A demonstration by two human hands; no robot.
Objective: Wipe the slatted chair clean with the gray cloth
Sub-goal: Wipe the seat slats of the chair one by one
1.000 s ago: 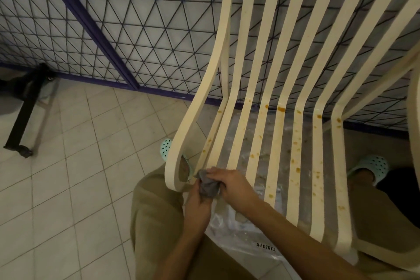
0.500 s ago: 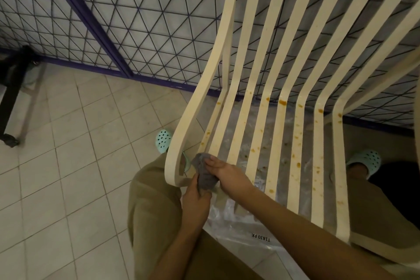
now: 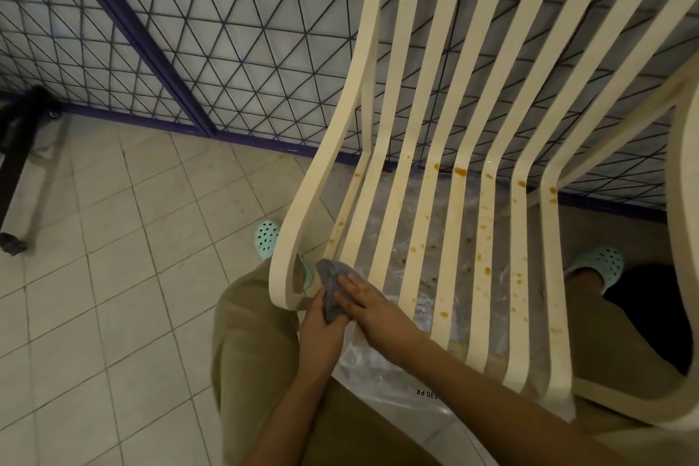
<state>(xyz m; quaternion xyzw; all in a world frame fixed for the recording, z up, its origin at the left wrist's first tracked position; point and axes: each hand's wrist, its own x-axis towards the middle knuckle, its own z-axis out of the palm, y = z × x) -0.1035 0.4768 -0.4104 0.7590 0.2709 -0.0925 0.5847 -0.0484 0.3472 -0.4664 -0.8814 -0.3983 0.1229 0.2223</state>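
Note:
The cream slatted chair (image 3: 412, 147) fills the right half of the head view, its seat slats speckled with orange-brown stains. The gray cloth (image 3: 330, 291) is bunched over the front end of the leftmost seat slats, beside the curved left frame. My left hand (image 3: 321, 329) grips the cloth's lower part from below. On top of the cloth lies my right hand (image 3: 367, 305), fingers extended, pressing it against the slat.
A clear plastic sheet (image 3: 386, 363) lies under the chair. My teal clogs (image 3: 266, 236) and khaki trousers (image 3: 249, 352) are at the chair's front. A purple-framed mesh fence (image 3: 181, 49) runs behind. A black stand (image 3: 15, 159) sits on the tiled floor at far left.
Both hands with the cloth have slid a little farther up the left slats, and my right hand's fingers have flattened over the cloth. The camera has shifted slightly.

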